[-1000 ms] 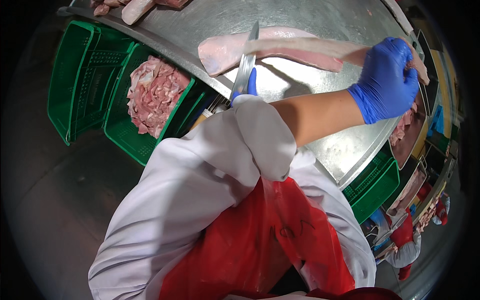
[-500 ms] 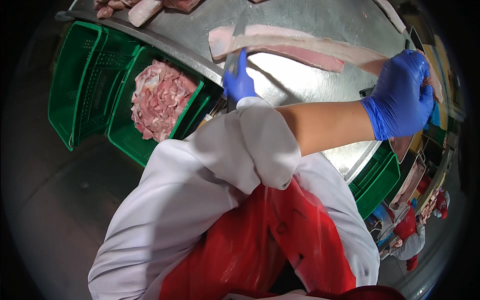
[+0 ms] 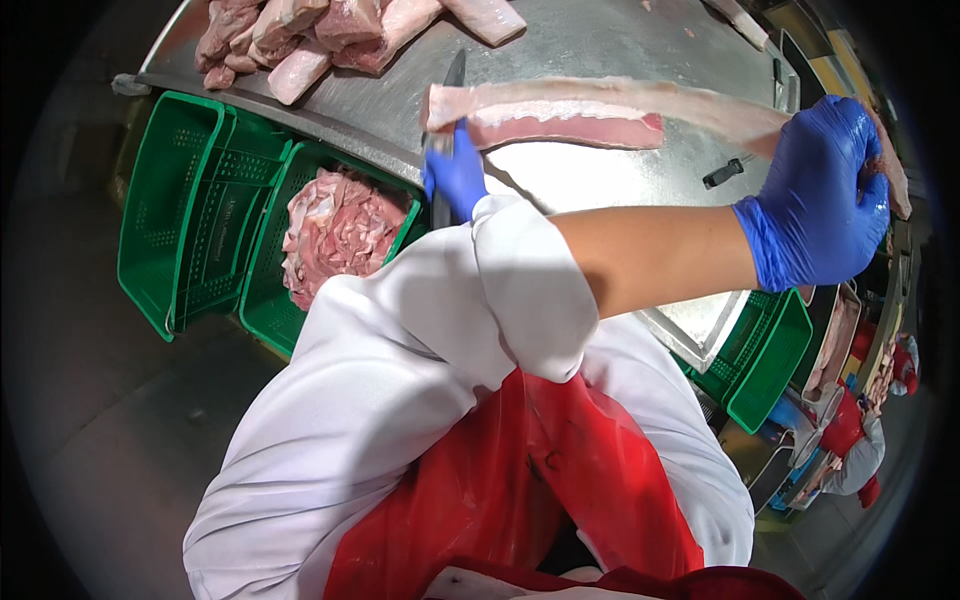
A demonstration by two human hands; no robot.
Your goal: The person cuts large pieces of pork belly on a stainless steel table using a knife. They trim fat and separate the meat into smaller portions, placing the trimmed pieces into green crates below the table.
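Note:
My left hand (image 3: pixel 820 200) reaches across to the right, closed on the end of a long pale strip of fatty skin (image 3: pixel 720 115). The strip stretches leftward over a long pink slab of meat (image 3: pixel 560 132) on the steel table (image 3: pixel 575 170). My right hand (image 3: pixel 455 175), partly under my left arm's sleeve, is closed on a knife (image 3: pixel 455 70), whose blade passes under or beside the strip's left end; the exact contact is unclear. Both hands wear blue gloves. A black-handled tool (image 3: pixel 722 172) lies beside my left hand.
Meat chunks (image 3: pixel 355 50) are piled at the table's upper left. Green crates (image 3: pixel 170 210) stand below its left edge, one holding meat scraps (image 3: pixel 340 235). Another green crate (image 3: pixel 760 360) is at the right. Co-workers (image 3: pixel 845 435) in red and white stand farther right beside meat trays.
My left hand has moved right with the strip, drawing it out. My right hand and knife have shifted left toward the strip's end. The view has tilted slightly, showing more of the meat pile.

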